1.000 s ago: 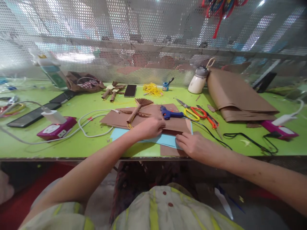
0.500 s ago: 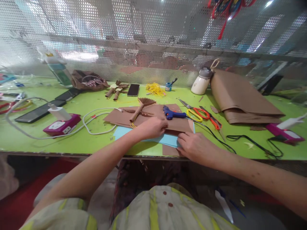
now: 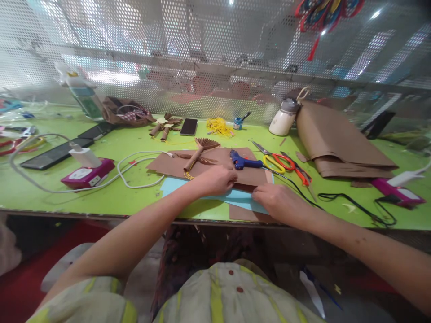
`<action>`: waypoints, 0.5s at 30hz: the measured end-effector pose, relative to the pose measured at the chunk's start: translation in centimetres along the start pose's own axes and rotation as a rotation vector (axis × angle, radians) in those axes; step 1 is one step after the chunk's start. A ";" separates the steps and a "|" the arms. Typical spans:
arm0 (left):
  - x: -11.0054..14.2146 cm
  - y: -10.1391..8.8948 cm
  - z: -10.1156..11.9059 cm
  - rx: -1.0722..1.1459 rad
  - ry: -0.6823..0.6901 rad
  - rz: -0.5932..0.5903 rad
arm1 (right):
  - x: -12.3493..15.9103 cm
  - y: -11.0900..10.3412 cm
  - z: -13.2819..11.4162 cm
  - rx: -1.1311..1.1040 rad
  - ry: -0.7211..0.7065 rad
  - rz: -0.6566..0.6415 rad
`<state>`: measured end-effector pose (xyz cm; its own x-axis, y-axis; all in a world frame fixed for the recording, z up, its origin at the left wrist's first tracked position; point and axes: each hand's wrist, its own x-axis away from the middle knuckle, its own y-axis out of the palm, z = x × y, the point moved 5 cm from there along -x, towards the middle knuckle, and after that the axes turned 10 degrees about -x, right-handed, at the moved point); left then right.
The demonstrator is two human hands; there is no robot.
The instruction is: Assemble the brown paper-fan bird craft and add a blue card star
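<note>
Brown kraft paper [image 3: 161, 164] lies over light-blue paper [image 3: 173, 184] near the table's front edge. My left hand [image 3: 220, 180] has its fingers closed at the front edge of the brown paper, the fingertips partly hidden. Just to the right, my right hand [image 3: 278, 200] is curled on the blue paper beside the brown paper's front corner. A rolled paper stem with a pleated fan top [image 3: 192, 161] rests on the brown paper, yellow string at its lower end. A blue glue gun [image 3: 247, 162] lies on the same paper, beyond my hands.
Scissors with yellow and red-orange handles [image 3: 284, 162] lie right of the glue gun. Behind are a phone [image 3: 189, 127], yellow string [image 3: 219, 127], a blue jar [image 3: 238, 123], a white bottle [image 3: 283, 119] and folded brown paper [image 3: 340, 139]. Purple power adapters [image 3: 88, 174] and cables flank the work.
My right hand has shifted slightly, its fingers drawn in closer to the brown paper's corner. My left hand stays at the paper's edge. The whole view has moved a little to the left.
</note>
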<state>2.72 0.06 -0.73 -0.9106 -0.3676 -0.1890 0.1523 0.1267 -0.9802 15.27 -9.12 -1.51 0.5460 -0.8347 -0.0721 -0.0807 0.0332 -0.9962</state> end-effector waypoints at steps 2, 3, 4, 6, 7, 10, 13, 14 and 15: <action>0.0 0.1 -0.1 0.011 0.006 0.005 | -0.2 0.1 0.4 -0.001 0.013 0.048; 0.1 0.2 -0.1 0.014 0.006 0.006 | -0.4 0.2 0.5 -0.001 0.011 0.075; 0.1 0.3 -0.2 0.013 0.005 0.007 | -0.6 0.3 0.4 0.002 0.006 0.101; 0.2 0.4 -0.3 -0.006 0.005 0.012 | -1.1 0.6 0.0 0.028 -0.010 0.157; 0.2 0.5 -0.2 -0.026 0.013 0.013 | -1.2 0.8 -0.3 0.049 -0.016 0.186; -0.1 0.6 0.0 -0.117 0.053 0.015 | -1.5 1.3 -1.2 0.098 -0.045 0.283; -0.6 0.7 0.6 -0.233 0.108 0.036 | -1.4 1.5 -1.7 0.094 -0.113 0.367; -0.8 0.8 0.8 -0.266 0.135 0.046 | -1.3 1.5 -1.8 0.088 -0.132 0.387; -0.9 0.9 1.1 -0.291 0.167 0.058 | -1.1 1.4 -1.8 0.081 -0.147 0.406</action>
<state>4.13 -0.45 -1.52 -0.9577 -0.1994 -0.2076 0.1110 0.4096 -0.9055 13.04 -9.14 -2.78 0.5967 -0.6584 -0.4589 -0.2508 0.3902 -0.8859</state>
